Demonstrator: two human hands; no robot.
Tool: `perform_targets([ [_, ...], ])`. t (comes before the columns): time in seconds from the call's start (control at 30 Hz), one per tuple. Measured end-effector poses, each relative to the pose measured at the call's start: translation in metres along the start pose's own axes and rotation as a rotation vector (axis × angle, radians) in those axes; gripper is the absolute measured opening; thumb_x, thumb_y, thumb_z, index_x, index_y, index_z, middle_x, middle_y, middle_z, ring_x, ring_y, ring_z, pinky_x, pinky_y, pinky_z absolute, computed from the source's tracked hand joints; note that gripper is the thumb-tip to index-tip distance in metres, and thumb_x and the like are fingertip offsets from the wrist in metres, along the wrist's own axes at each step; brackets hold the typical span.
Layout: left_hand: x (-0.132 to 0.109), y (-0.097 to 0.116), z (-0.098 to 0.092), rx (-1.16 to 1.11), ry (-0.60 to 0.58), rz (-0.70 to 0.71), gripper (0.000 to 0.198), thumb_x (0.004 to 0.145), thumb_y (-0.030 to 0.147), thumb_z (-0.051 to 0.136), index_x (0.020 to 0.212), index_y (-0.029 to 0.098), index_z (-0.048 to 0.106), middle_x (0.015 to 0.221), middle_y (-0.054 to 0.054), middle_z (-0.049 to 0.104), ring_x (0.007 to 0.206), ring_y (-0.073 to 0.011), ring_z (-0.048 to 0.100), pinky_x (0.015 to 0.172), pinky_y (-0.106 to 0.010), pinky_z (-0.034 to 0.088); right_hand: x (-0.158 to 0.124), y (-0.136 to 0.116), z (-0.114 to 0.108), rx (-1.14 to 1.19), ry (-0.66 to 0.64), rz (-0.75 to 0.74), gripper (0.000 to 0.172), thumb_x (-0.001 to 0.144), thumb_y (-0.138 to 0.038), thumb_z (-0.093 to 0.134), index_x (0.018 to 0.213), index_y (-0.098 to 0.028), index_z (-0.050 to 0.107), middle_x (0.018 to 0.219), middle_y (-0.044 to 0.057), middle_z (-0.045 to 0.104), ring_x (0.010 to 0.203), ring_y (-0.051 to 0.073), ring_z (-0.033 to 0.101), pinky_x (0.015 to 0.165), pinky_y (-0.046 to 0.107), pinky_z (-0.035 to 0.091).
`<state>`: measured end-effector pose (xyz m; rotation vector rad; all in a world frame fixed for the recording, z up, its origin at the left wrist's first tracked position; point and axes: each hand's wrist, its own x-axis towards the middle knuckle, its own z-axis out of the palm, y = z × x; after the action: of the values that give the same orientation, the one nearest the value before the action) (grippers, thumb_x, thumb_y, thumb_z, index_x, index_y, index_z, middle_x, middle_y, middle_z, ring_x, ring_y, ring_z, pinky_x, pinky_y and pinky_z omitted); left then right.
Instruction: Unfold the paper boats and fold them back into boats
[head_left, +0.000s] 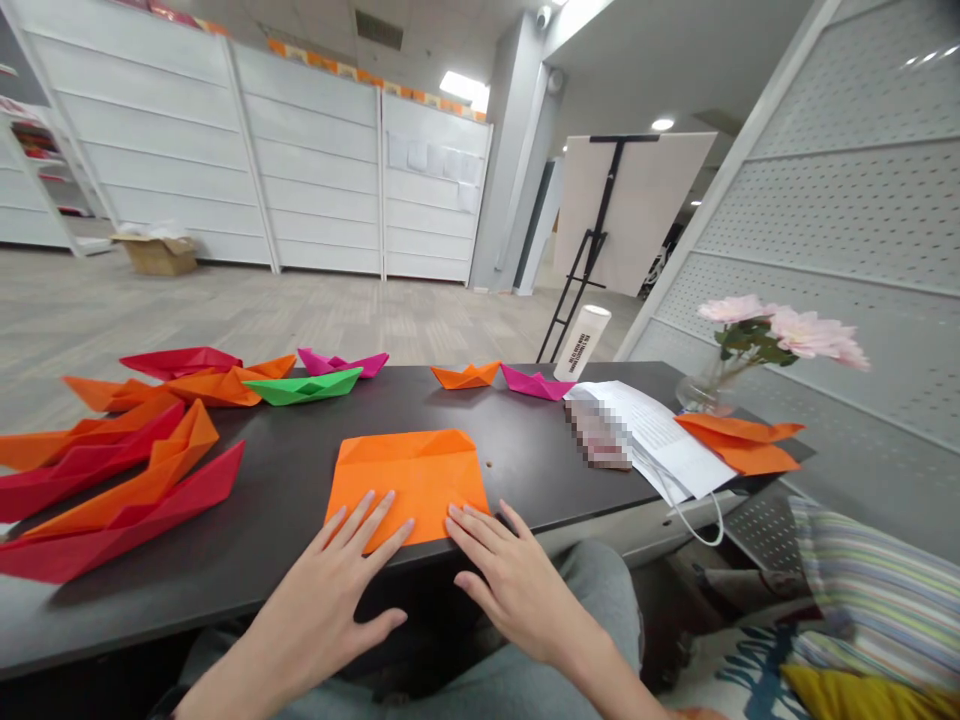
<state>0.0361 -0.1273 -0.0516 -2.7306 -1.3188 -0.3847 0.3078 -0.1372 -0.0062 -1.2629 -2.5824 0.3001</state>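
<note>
**foldr88:** ok so where's the folded orange paper sheet (409,483) sitting?

**papercrane_k:** flat on the dark grey tabletop (285,520), close to the front edge, right in front of the person. its top strip looks folded down, kinda like an envelope flap.

**foldr88:** and the 2 hands?

**papercrane_k:** left hand (330,590) and right hand (510,580) are both spread out flat, palms down. neither one is gripping anything. only the fingertips rest on the near edge of the sheet, the left toward its lower left and the right at its lower right corner.

**foldr88:** what else is on there?

**papercrane_k:** boats everywhere lol. there's a green paper boat (304,388) with a magenta paper boat (343,362) just behind it. a red paper boat (180,360) and a long orange paper boat (217,385) are to their left. further right, a small orange paper boat (466,376) is just beside a small pink paper boat (534,384). at the far left, a pile of big red and orange folded boats (112,480) overlaps. on the right there are white printed sheets (660,440) with a flat orange folded piece (742,445) by them. a glass vase of pink flowers (780,335) stands behind, and a white cylindrical tumbler (581,343) is at the far edge.
</note>
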Motion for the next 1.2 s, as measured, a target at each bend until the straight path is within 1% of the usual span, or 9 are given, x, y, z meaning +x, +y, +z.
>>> perform_targets([
  [0.17,0.004,-0.004,-0.021,-0.053,-0.117,0.012,0.064,0.073,0.048,0.077,0.13,0.024,0.06,0.151,-0.014,0.046,0.139,-0.0385,0.041,0.109,-0.054,0.043,0.04,-0.012,-0.006,0.025,0.08,-0.054,0.028,0.098,-0.026,0.05,0.122,-0.024,0.064,0.131,0.006,0.064,0.124,0.021,0.056,0.113,0.041,0.037],
  [0.23,0.007,-0.011,-0.028,-0.073,-0.141,0.014,0.06,0.071,0.047,0.078,0.124,0.021,0.063,0.149,-0.015,0.049,0.139,-0.0368,0.043,0.111,-0.052,0.041,0.061,-0.012,-0.003,0.076,0.045,-0.17,0.037,0.099,-0.028,0.048,0.136,-0.022,0.054,0.146,0.006,0.053,0.137,0.02,0.045,0.116,0.038,0.033],
  [0.33,0.002,-0.031,-0.029,-0.069,-0.113,0.012,0.06,0.07,0.047,0.078,0.121,0.02,0.064,0.15,-0.014,0.048,0.139,-0.0348,0.043,0.114,-0.051,0.038,0.078,-0.004,0.004,0.107,-0.005,-0.087,0.048,0.101,-0.043,0.043,0.145,-0.023,0.046,0.156,0.007,0.039,0.147,0.023,0.03,0.12,0.046,0.024],
  [0.5,-0.02,-0.064,-0.021,0.001,-0.015,-0.009,0.057,0.071,0.044,0.076,0.121,0.018,0.064,0.152,-0.014,0.045,0.137,-0.0334,0.047,0.112,-0.045,0.043,0.069,0.012,0.014,0.118,-0.048,0.04,0.055,0.101,-0.049,0.038,0.15,-0.023,0.038,0.16,0.006,0.031,0.149,0.022,0.024,0.122,0.047,0.019],
  [0.73,-0.024,-0.052,-0.002,0.112,0.146,0.005,0.069,0.066,0.05,0.078,0.125,0.017,0.065,0.134,-0.017,0.063,0.116,-0.0377,0.064,0.098,-0.043,0.054,0.056,0.0,0.023,0.068,0.058,0.108,0.058,0.101,-0.05,0.037,0.15,-0.021,0.037,0.16,0.005,0.029,0.15,0.024,0.019,0.123,0.05,0.011],
  [0.87,-0.024,-0.062,0.012,0.09,0.204,0.069,0.053,0.081,0.039,0.066,0.133,0.028,0.061,0.135,-0.008,0.064,0.116,-0.0321,0.065,0.097,-0.038,0.055,0.047,0.0,0.017,0.121,0.097,-0.006,0.074,0.088,-0.062,0.055,0.148,-0.021,0.042,0.159,0.007,0.032,0.151,0.027,0.017,0.123,0.05,0.004],
  [0.97,-0.025,-0.081,0.013,-0.033,0.146,0.057,0.042,0.09,0.038,0.058,0.133,0.037,0.06,0.14,-0.001,0.061,0.119,-0.0254,0.064,0.101,-0.031,0.052,0.041,0.008,0.015,0.225,0.098,-0.132,0.08,0.075,-0.063,0.071,0.142,-0.026,0.049,0.156,0.005,0.039,0.148,0.026,0.028,0.123,0.044,0.007],
  [1.1,-0.023,-0.096,0.002,-0.237,0.017,-0.048,0.039,0.093,0.035,0.057,0.132,0.038,0.061,0.145,0.002,0.056,0.125,-0.0228,0.06,0.106,-0.031,0.048,0.04,0.017,0.023,0.362,0.127,-0.159,0.048,0.079,-0.04,0.076,0.123,-0.029,0.064,0.137,0.001,0.062,0.131,0.018,0.053,0.12,0.037,0.019],
  [1.2,-0.02,-0.09,-0.009,-0.383,-0.011,-0.012,0.038,0.087,0.036,0.066,0.125,0.037,0.066,0.143,-0.001,0.058,0.128,-0.0247,0.058,0.107,-0.034,0.047,0.041,0.018,0.025,0.424,0.146,-0.13,0.02,0.085,-0.022,0.068,0.104,-0.029,0.07,0.129,-0.001,0.068,0.126,0.017,0.057,0.116,0.038,0.025],
])
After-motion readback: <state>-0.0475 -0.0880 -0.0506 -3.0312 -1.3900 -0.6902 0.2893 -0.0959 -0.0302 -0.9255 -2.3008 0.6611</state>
